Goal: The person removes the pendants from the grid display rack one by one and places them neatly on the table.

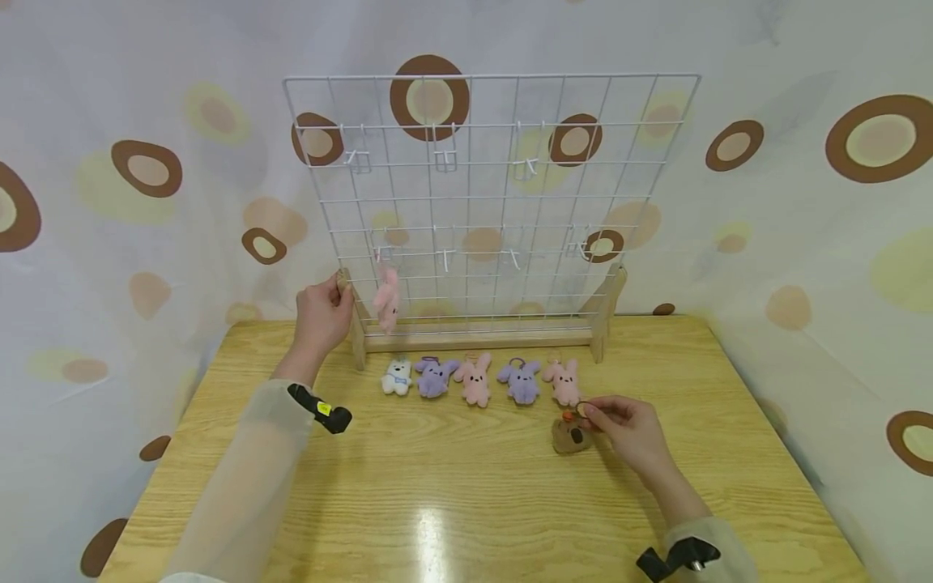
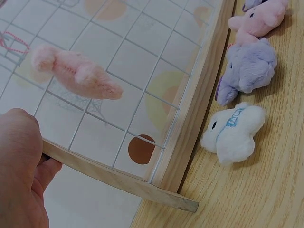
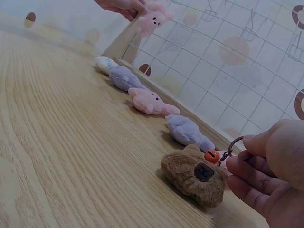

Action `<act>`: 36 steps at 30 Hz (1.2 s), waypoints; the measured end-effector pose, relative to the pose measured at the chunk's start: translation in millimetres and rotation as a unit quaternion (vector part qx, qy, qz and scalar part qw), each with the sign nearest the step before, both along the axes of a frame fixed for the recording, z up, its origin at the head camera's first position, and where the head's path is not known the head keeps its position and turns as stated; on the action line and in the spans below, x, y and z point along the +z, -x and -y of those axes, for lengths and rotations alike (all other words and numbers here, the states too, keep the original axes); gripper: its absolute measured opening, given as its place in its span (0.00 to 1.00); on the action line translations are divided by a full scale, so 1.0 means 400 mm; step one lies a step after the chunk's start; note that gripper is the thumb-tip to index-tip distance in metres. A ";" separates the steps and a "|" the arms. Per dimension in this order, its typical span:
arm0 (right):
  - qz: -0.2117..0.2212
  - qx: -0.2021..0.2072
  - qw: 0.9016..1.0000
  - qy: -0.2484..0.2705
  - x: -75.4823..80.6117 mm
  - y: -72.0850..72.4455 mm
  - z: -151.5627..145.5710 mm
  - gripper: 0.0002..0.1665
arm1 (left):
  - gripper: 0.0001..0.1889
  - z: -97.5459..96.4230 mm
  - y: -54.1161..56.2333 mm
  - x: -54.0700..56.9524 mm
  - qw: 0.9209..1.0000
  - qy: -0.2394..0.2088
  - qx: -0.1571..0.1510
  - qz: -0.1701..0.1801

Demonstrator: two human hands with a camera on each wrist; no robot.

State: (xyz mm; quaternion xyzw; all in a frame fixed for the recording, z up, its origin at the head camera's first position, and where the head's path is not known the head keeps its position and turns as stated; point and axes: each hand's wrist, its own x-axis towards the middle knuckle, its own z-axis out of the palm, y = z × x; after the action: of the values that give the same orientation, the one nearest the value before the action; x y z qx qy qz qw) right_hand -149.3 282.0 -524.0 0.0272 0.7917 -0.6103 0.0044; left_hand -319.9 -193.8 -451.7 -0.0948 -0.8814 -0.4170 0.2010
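Note:
My right hand (image 1: 630, 433) pinches the metal ring (image 3: 233, 144) of a brown plush keychain (image 3: 194, 175), which has a dark snout and an orange bell (image 3: 212, 156). The plush is low over the table or touching it; I cannot tell which. At the far left my left hand (image 1: 324, 314) grips the wooden side post (image 2: 118, 181) of a white wire grid rack (image 1: 466, 197). Beside that hand, a pink plush bunny (image 1: 387, 301) hangs from a hook on the grid. The left fingertips are partly hidden behind the post.
In a row before the rack lie a white plush (image 1: 397, 377), two purple plushes (image 1: 435, 379) and two pink plush bunnies (image 1: 476, 382). Several white hooks (image 1: 445, 158) stick out from the grid. A patterned cloth (image 1: 787, 243) stands behind the wooden table (image 1: 408, 494).

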 end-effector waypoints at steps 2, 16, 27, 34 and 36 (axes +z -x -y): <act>0.002 0.001 1.000 -0.005 0.001 0.003 0.000 0.16 | 0.12 0.001 0.001 -0.001 1.000 0.004 0.003 -0.001; -0.051 0.059 0.991 -0.107 -0.005 0.054 0.005 0.10 | 0.13 0.003 0.002 -0.001 1.000 -0.003 -0.001 -0.002; -0.061 0.073 0.986 -0.136 0.011 0.078 0.007 0.11 | 0.13 0.002 0.003 -0.003 1.000 -0.005 -0.002 0.001; -0.058 0.072 0.987 -0.130 0.023 0.091 0.001 0.11 | 0.15 0.004 0.002 -0.003 1.000 -0.005 -0.005 0.000; -0.061 0.070 0.987 -0.134 0.025 0.096 -0.001 0.10 | 0.14 0.004 0.002 -0.003 1.000 -0.002 -0.003 0.001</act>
State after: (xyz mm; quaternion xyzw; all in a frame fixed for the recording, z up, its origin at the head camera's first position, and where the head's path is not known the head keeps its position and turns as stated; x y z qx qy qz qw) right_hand -187.9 282.3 -514.2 -0.0656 0.8649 -0.4976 -0.0049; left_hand -320.5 -195.4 -453.0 -0.0966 -0.8803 -0.4198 0.1986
